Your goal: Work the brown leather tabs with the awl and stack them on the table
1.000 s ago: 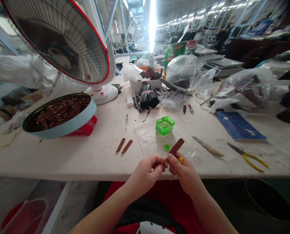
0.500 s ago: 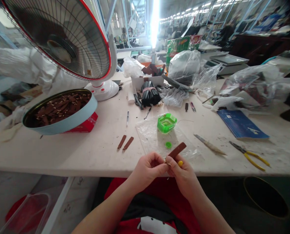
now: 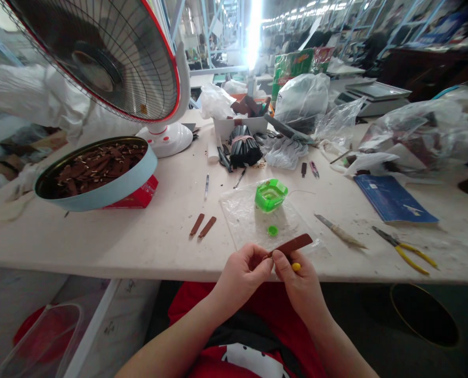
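Both of my hands meet near the table's front edge around a brown leather strip (image 3: 295, 244). My left hand (image 3: 245, 269) pinches its near end, where a small metal piece shows between the fingertips. My right hand (image 3: 300, 274) is closed on the strip with the thumb on top. A yellow rounded end (image 3: 296, 266) of some tool pokes out of that hand; the rest of it is hidden. Just beyond lie a green open container (image 3: 271, 196) with liquid and a small green cap (image 3: 272, 231) on a clear plastic sheet (image 3: 240, 212). Two similar brown strips (image 3: 207, 228) lie to the left.
A round tin (image 3: 112, 191) full of brown strips tilts on a red box (image 3: 141, 195), below a large fan (image 3: 165, 139). To the right lie a knife (image 3: 342, 232), yellow-handled pliers (image 3: 411, 253) and a blue booklet (image 3: 395, 199). Black strips (image 3: 245, 149) are bundled at the back.
The brown strip has turned to lie flatter, its far end pointing more to the right. Both hands stay closed on it. The view has shifted slightly.
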`<state>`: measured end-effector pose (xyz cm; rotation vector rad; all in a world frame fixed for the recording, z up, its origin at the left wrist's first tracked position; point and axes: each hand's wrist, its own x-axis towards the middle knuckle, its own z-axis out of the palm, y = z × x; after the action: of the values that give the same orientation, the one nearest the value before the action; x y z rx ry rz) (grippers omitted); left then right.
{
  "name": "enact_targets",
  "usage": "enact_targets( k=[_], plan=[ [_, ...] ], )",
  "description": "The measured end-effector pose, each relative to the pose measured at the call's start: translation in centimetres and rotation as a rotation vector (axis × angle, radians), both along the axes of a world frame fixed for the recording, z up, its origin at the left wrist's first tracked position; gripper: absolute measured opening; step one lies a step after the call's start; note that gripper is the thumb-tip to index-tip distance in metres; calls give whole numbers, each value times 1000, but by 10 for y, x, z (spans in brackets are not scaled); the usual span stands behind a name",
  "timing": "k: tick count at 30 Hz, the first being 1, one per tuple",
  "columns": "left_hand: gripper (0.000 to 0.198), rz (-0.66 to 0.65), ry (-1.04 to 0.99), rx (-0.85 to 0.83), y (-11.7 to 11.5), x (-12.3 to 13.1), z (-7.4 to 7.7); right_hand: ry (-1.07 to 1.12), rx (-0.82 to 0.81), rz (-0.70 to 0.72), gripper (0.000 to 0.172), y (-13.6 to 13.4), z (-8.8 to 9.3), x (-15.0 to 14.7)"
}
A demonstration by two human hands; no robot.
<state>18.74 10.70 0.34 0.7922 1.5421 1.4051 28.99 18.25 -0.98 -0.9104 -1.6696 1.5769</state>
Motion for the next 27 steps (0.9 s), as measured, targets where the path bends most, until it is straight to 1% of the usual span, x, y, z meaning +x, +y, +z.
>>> enact_targets(
  k=[2, 4, 7, 8, 10, 11, 13, 14, 16, 18, 20, 23, 27],
  plan=[
    [20, -19, 67, -15, 1, -2, -5, -6, -1, -3, 32, 0, -2, -2],
    [20, -15, 69, -20, 3, -2, -7, 3, -37, 12, 33, 0, -4, -2],
    [20, -5, -33, -11, 7, 0, -8, 8, -95, 49, 34, 2, -10, -1],
    [19, -1, -71, -9, 9, 1, -8, 5, -92, 62, 35, 5, -11, 1],
    [18, 15, -126, -13, 11, 2, -8, -8, -24, 58, 36, 15, -15, 5],
    [17, 26, -140, -16, 13, 1, -9, -17, 29, 31, 37, 23, -17, 8],
    [15, 56, -151, -21, 15, 0, -11, -19, 103, -77, 37, 40, -20, 12],
    [15, 75, -160, -22, 16, -1, -13, -7, 96, -146, 37, 49, -22, 14],
    [16, 116, -191, -24, 19, -5, -17, 46, 31, -274, 39, 66, -26, 13],
    [18, 153, -234, -25, 22, -9, -20, 91, 1, -347, 41, 78, -30, 7],
    [20, 182, -263, -21, 25, -13, -22, 92, 42, -356, 40, 84, -36, -1],
    [22, 205, -269, -15, 27, -19, -24, 54, 76, -319, 39, 88, -47, -13],
    [20, 228, -258, -36, 27, -23, -27, 23, 96, -298, 38, 92, -60, -18]
  ],
)
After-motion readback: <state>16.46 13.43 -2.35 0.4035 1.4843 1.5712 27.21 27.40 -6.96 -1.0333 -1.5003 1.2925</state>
